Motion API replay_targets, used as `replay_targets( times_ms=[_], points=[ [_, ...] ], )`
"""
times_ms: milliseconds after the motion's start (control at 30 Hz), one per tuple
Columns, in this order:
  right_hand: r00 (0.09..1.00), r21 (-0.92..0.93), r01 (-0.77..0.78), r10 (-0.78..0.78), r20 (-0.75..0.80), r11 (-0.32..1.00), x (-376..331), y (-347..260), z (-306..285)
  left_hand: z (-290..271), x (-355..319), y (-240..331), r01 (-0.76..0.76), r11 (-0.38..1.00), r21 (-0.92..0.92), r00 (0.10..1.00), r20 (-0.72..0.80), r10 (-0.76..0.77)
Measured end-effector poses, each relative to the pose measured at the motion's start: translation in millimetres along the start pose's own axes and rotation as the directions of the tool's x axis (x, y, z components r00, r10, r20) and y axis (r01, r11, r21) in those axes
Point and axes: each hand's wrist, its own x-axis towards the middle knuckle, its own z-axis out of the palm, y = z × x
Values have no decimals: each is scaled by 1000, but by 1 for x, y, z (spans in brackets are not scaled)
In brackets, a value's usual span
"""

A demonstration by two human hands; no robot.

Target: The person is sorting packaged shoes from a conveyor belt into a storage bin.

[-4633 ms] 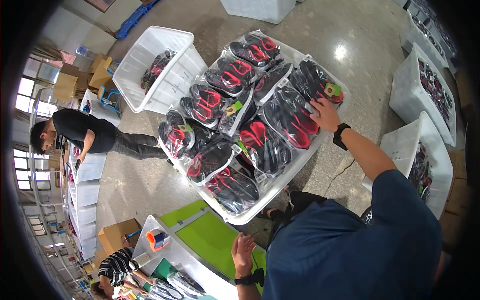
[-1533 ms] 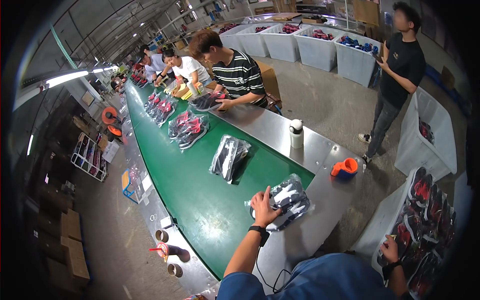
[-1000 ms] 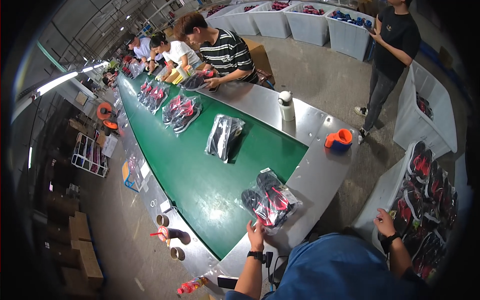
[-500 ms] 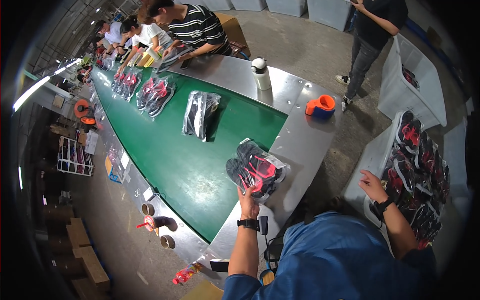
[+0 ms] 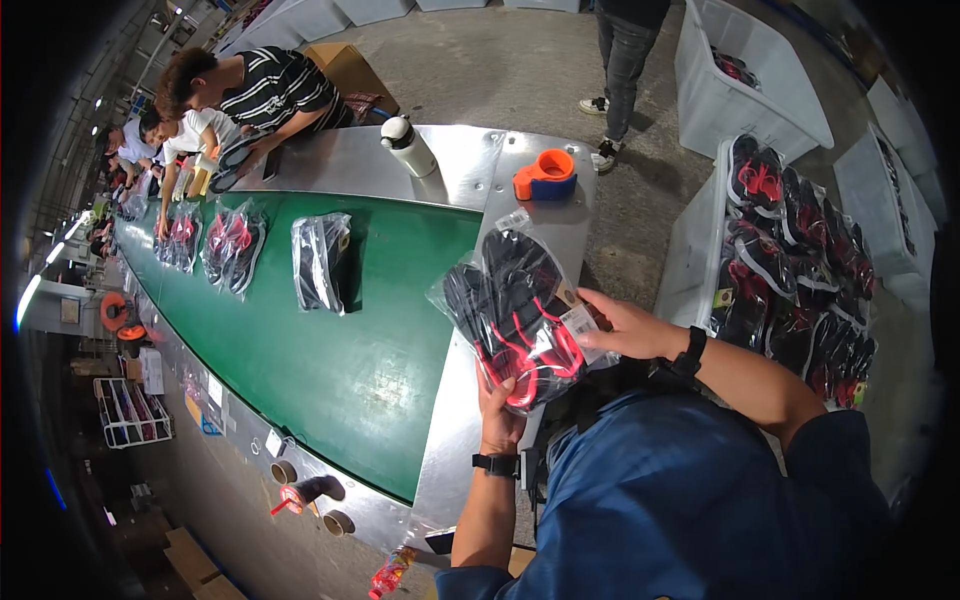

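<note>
Currently, the scene reads as follows.

Held item: a clear plastic bag of black shoes with red trim point(image 5: 515, 315), raised above the near end of the line and tilted, soles away from the camera.
Left hand: the left hand point(image 5: 497, 415) is under the lower end of the bag, fingers curled up around its bottom edge and closed on it; a dark watch sits on the wrist.
Right hand: the right hand point(image 5: 628, 325) is against the right side of the bag, thumb and fingers pinching the edge beside a white tag; it also wears a dark wristband.
Position of item: the bag lies between the two hands, over the steel rim point(image 5: 455, 400) where it meets the green conveyor belt point(image 5: 330, 370); whether it touches the steel cannot be told.
Belt load: one bagged pair point(image 5: 320, 262) lies on the belt well apart from the held bag; further bagged pairs point(image 5: 232, 248) lie beyond it toward the far end.
Steel end plate: an orange tape dispenser point(image 5: 545, 175) and a white bottle with a dark cap point(image 5: 408, 145) stand on it, beyond the held bag.
Right of the person: a white bin of bagged shoes point(image 5: 790, 260), near the right forearm.
Other people: a person in a striped shirt point(image 5: 265, 90) leans over the far side of the line; others work beyond.
</note>
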Motion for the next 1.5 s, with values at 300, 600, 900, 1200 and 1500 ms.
replay_targets(
  times_ms=[300, 600, 900, 1200, 1500],
  points=[
    [978, -103, 132, -147, -151, 986, -31, -28, 4, 27, -9, 9, -66, 980, 187, 997, 57, 56],
    [966, 161, 208, -177, -188, 965, -40, -7, -10, 70, -15, 14, -216, 855, 471, 976, 135, 173],
    [980, 371, 178, -131, -148, 911, -58, -37, -14, 69, -7, 17, -5, 962, 272, 996, 87, -20],
    [978, 601, 58, 75, -195, 797, -73, -30, -26, 43, 5, -8, 283, 958, 54, 954, 82, -287],
    [921, 690, -54, 303, -246, 722, -110, 42, -57, 119, 16, -62, 382, 882, 276, 916, 14, -401]
  ],
)
